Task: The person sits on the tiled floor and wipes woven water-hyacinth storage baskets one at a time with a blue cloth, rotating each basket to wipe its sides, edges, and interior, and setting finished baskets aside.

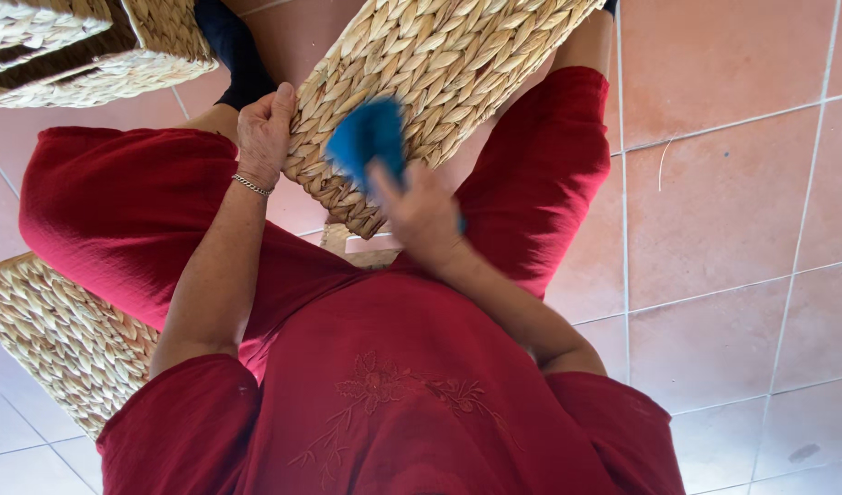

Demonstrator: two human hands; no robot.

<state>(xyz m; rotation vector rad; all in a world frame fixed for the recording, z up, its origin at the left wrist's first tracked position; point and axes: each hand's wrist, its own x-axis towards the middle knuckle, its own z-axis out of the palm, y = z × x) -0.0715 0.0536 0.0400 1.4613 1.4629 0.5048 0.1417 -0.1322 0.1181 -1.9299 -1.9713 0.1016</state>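
Your left hand (263,128) clamps the edge of the coarse braided wicker basket (421,73) on your lap — your right hand (421,209), blurred, pinches a soft blue cloth (368,137) against its weave.

A: What lies outside the work in hand?

B: A second woven basket (91,46) at the top left corner, pale straw weave with a dark interior gap. A woven seat (59,335) at lower left, same plaited straw.

A: Floor?

B: Terracotta tile floor (732,211) with pale grout lines; paler tiles toward the bottom edge. One dark spot (803,452) on a tile, lower right.

A: Clothing?

B: Red garment (412,385), embroidered flower on the front.
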